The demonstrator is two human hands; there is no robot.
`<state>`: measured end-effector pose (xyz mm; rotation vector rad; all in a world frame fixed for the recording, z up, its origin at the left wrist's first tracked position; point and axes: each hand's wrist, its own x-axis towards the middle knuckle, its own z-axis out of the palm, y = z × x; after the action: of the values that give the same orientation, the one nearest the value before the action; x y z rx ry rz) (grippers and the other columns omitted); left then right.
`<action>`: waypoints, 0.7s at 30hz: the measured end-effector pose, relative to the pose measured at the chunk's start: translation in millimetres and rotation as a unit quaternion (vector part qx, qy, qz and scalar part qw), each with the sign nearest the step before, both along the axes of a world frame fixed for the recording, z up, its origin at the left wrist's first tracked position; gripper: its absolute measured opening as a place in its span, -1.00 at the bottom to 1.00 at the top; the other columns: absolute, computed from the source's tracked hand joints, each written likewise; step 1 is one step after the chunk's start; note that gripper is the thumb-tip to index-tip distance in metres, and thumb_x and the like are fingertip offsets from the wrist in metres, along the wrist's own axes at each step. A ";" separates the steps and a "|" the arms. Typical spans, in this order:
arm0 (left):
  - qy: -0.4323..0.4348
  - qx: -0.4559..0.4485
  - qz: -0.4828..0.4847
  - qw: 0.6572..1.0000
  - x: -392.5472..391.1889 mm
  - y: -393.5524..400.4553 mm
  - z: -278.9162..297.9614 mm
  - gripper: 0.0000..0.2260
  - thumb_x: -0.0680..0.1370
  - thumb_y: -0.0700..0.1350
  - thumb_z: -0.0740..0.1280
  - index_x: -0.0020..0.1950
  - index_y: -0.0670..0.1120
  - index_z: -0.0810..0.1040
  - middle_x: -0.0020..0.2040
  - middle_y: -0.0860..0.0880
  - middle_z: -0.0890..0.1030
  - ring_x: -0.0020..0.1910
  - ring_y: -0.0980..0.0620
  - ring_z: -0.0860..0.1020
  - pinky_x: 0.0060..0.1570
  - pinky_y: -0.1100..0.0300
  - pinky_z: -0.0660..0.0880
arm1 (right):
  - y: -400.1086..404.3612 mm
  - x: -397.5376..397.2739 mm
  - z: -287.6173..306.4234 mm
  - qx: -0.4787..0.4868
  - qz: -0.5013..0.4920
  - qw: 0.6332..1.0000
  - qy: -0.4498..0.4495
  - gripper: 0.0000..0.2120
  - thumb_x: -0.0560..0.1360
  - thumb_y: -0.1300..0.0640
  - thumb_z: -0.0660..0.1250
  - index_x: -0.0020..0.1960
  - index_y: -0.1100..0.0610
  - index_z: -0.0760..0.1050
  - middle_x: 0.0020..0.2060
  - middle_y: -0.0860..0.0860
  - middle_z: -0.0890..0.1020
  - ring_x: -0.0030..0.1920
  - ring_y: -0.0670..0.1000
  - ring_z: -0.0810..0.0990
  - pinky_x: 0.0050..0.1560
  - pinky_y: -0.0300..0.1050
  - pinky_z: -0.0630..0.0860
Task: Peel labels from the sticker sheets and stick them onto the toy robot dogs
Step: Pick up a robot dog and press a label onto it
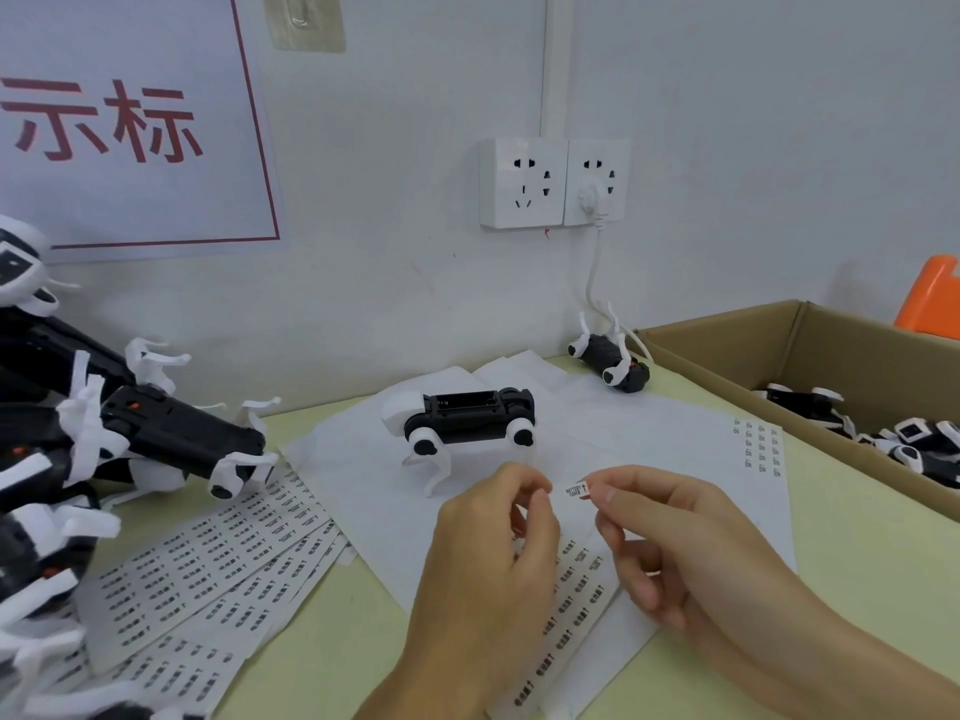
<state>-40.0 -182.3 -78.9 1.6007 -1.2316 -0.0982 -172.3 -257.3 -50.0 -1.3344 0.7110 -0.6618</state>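
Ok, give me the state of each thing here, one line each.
label: peeled, pinched between both hands
left hand: pinching label
right hand: pinching label
centre toy dog: standing
far toy dog: upside down
cardboard box: open
right socket: plug in

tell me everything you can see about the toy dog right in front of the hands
The toy robot dog stands upright on white sheets, just beyond both hands, touching neither. Its glossy plastic body is black with an open rectangular recess on top, a blocky white part at its left end, round white leg joints with black caps, and thin white bent legs. No label shows on it.
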 end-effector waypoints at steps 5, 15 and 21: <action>-0.014 -0.007 0.054 0.998 3.6 -1.5 -4.7 -0.78 0.56 -0.24 0.27 -0.14 0.10 0.50 -0.20 0.13 0.54 -0.23 0.19 0.48 -0.24 0.36 0.40 | -2.7 -0.2 -3.3 -0.038 -0.011 0.999 0.003 -0.90 0.49 0.15 0.42 -0.18 0.12 0.68 -0.41 0.07 0.49 -0.61 0.01 0.34 -0.63 -0.29 0.21; 0.155 -0.035 0.134 0.978 32.3 -5.1 -0.5 -0.33 0.61 -0.17 0.27 0.60 0.22 0.03 0.53 0.29 0.15 0.46 0.31 0.16 0.37 0.25 0.19 | -10.0 1.4 -11.9 -0.158 -0.053 0.985 0.041 -0.96 0.43 0.00 0.46 -0.12 -0.06 0.65 -0.48 0.00 0.51 -0.62 -0.01 0.41 -0.62 -0.28 0.27; 0.160 -0.060 0.121 0.978 35.2 -7.9 1.5 -0.74 0.62 -0.01 0.31 0.16 0.33 0.36 0.16 0.32 0.41 0.19 0.29 0.42 -0.01 0.36 0.37 | -12.9 2.0 -16.0 -0.165 -0.048 0.984 0.045 -1.00 0.45 0.03 0.46 -0.14 -0.07 0.64 -0.46 0.01 0.51 -0.61 0.01 0.43 -0.62 -0.28 0.28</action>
<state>-4.8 -190.2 -77.4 1.5463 -0.7757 -0.1175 -170.3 -270.1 -66.0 -1.6508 0.7647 -0.8267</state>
